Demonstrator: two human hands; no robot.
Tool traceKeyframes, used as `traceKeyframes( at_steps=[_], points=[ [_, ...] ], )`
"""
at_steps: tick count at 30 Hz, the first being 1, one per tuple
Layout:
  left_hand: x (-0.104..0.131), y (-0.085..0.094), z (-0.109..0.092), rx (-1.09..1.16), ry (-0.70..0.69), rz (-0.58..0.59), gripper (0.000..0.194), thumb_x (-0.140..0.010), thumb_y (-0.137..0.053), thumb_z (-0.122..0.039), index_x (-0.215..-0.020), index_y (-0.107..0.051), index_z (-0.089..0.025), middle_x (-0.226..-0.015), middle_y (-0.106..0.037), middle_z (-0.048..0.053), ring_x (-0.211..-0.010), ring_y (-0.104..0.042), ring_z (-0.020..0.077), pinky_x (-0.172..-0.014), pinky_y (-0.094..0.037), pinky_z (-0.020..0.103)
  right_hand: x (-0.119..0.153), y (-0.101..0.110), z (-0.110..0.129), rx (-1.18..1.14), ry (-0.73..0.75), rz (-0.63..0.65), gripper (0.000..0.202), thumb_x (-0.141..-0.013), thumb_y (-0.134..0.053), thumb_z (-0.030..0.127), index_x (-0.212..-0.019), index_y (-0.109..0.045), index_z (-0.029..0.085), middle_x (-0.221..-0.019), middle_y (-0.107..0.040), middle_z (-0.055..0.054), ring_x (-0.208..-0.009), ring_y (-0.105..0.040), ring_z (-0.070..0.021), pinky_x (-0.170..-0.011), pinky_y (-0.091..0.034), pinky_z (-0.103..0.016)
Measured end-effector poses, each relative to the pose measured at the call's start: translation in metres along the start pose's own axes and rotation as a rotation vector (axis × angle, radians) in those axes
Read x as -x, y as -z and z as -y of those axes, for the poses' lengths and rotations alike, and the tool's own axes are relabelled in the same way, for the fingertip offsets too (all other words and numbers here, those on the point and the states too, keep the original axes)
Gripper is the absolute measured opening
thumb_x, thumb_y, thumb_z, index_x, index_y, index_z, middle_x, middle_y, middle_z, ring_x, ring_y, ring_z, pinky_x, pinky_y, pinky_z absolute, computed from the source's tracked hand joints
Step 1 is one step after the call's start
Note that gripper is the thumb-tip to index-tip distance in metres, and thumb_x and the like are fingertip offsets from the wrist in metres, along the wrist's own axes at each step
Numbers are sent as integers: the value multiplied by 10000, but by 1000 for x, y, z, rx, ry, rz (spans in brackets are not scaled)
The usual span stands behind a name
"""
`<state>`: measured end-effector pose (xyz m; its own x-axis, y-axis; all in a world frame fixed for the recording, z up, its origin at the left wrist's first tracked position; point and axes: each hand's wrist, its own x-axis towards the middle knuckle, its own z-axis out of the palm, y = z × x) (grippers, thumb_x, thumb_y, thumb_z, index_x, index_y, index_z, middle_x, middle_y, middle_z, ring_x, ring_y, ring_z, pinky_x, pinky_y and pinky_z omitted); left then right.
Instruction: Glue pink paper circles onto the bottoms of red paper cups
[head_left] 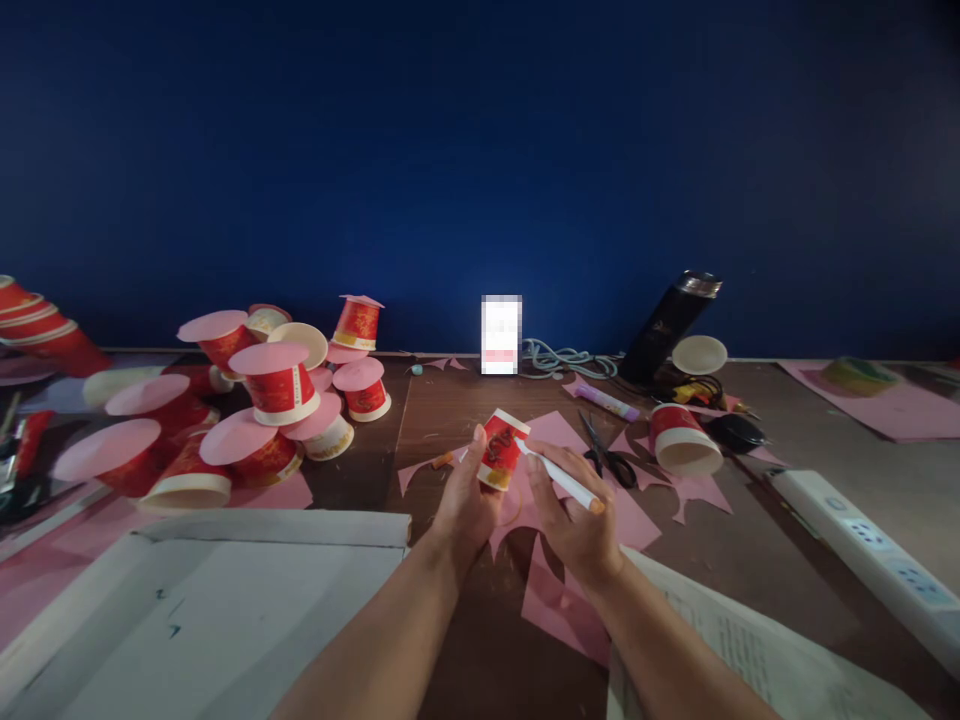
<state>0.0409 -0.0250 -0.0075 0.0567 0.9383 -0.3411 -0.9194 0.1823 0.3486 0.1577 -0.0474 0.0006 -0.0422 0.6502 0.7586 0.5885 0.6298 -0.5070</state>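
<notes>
My left hand [469,495] is wrapped around a red paper cup [504,447] with a dark drawn or printed figure on its side. The cup is tilted above the middle of the table. In my right hand [583,520] is a white marker [564,475] with an orange end, its tip at the cup's right side. Under and beyond the hands lie pink paper scraps [555,432]. Black-handled scissors [609,460] rest right of the marker, and a purple glue stick [607,403] lies behind them. Another red paper cup [684,440] lies on its side farther right.
Several red cups with pink paper discs [270,365] crowd the left. A white box lid [247,610] is front left. A lit phone [501,340] stands at the wall. Right are a black flask [667,325], a mouse [737,433], a power strip [870,550] and printed paper [750,640].
</notes>
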Motion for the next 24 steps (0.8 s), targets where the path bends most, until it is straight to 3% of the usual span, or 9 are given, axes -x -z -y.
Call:
traceKeyframes(
  at_steps=[18, 24],
  points=[
    [-2, 2, -1, 28, -7, -14, 126, -877, -590, -234, -933, -680, -167, -899, -725, 35, -836, -683, 120, -843, -522, 215, 2, -3, 3, -59, -9, 32, 229, -857, -573, 92, -1054, -626, 197, -918, -697, -53, -832, -659, -169, -763, -537, -308],
    [-5, 4, -2, 25, 46, -31, 204, -846, -638, -294, -970, -662, -133, -927, -714, 61, -836, -680, 120, -847, -523, 214, 3, -2, 3, -67, -12, 35, 240, -854, -579, 90, -1067, -620, 192, -920, -692, -55, -838, -650, -172, -759, -530, -314]
  ],
)
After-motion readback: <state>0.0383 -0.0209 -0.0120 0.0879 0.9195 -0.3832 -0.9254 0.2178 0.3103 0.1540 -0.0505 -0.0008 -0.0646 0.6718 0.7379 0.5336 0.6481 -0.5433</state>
